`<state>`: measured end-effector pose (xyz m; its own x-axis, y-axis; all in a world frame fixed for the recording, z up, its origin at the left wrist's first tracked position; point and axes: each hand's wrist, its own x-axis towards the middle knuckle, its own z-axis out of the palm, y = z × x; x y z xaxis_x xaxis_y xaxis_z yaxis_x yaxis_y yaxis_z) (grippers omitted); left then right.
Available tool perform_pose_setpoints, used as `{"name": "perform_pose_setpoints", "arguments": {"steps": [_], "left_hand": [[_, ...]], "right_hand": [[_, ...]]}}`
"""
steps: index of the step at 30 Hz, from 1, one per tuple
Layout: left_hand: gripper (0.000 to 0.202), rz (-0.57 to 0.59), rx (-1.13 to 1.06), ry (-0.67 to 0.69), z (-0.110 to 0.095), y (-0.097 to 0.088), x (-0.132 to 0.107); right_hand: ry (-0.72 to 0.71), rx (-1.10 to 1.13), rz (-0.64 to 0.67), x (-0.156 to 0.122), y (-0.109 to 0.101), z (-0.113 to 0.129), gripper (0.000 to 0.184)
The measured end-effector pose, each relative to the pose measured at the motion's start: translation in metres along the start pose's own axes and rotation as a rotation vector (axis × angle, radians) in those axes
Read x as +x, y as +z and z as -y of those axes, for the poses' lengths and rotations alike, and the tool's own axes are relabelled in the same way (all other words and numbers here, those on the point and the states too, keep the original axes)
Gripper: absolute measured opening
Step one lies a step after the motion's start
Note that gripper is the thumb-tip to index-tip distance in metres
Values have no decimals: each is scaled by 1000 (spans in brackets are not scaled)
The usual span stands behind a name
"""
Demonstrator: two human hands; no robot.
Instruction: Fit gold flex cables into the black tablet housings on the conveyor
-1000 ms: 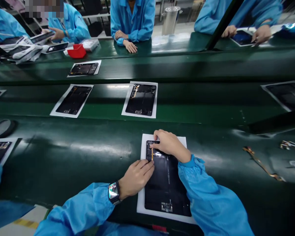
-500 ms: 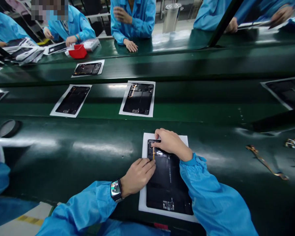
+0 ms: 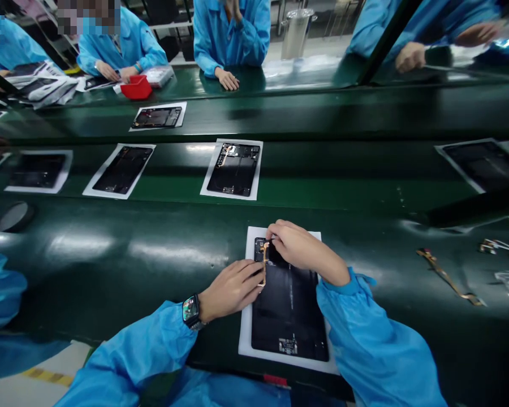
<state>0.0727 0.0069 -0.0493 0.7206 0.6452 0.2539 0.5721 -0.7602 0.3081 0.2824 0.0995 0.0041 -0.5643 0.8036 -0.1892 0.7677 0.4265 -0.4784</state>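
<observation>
In front of me a tablet back housing [image 3: 288, 311] with exposed inner parts lies on a white sheet [image 3: 245, 333]. A thin orange flex cable [image 3: 264, 254] runs along its upper left side. At that cable, the fingertips of my left hand [image 3: 233, 285] are bent against its lower part; the thumb is hidden. My right hand [image 3: 303, 249] is over the top edge of the housing, thumb and forefinger pinched together just above the cable's upper end. Whatever is between those fingertips is too small or hidden to make out.
Several similar housings on white sheets, one being the nearest [image 3: 233, 169], lie on the green belt ahead. A loose flex cable [image 3: 449, 277] and small parts [image 3: 503, 249] are to my right. A round dark lid [image 3: 13, 217] is at left. Co-workers in blue sit opposite, near a red bin [image 3: 136, 87].
My right thumb has lifted off the cable's upper end, which now shows. My left hand has shifted slightly, exposing the cable's lower end. Another housing has come into view at left.
</observation>
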Motion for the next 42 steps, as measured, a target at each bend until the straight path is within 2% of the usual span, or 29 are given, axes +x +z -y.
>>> {"name": "perform_pose_setpoints", "arguments": {"steps": [2,4,10,12,15,18,21,28,34,36,40,42], "left_hand": [[28,57,10,20,0,-2,1],[28,106,37,28,-4,-5,2],[34,157,54,43,-13,-11,0],[29,131,-7,52,-11,-11,-3],[22,48,-156,32,-4,-13,-9],[25,-20,-286,-38,4,-14,-13],[28,-52,-324,-94,10,-14,-15],[27,-52,-335,-106,14,-11,-16],[25,-36,-302,-97,15,-10,-18],[36,-20,-292,-86,15,-10,-18],[87,19,-271,-55,15,-9,-19],[97,28,-264,-52,15,-8,-19]], "right_hand": [[-34,54,45,-8,-7,8,26],[-15,73,71,-15,-15,17,25],[88,46,-19,-42,-31,37,12],[108,31,-19,-54,-24,38,11],[67,55,8,-72,0,36,12],[45,78,0,-85,29,37,14],[22,18,-20,-88,49,43,12],[-56,-209,-26,-77,58,64,21],[-55,-281,7,-79,59,65,20],[-45,-280,14,-78,60,64,18],[12,-231,-21,-76,65,66,19],[33,-213,-54,-76,70,68,20]]}}
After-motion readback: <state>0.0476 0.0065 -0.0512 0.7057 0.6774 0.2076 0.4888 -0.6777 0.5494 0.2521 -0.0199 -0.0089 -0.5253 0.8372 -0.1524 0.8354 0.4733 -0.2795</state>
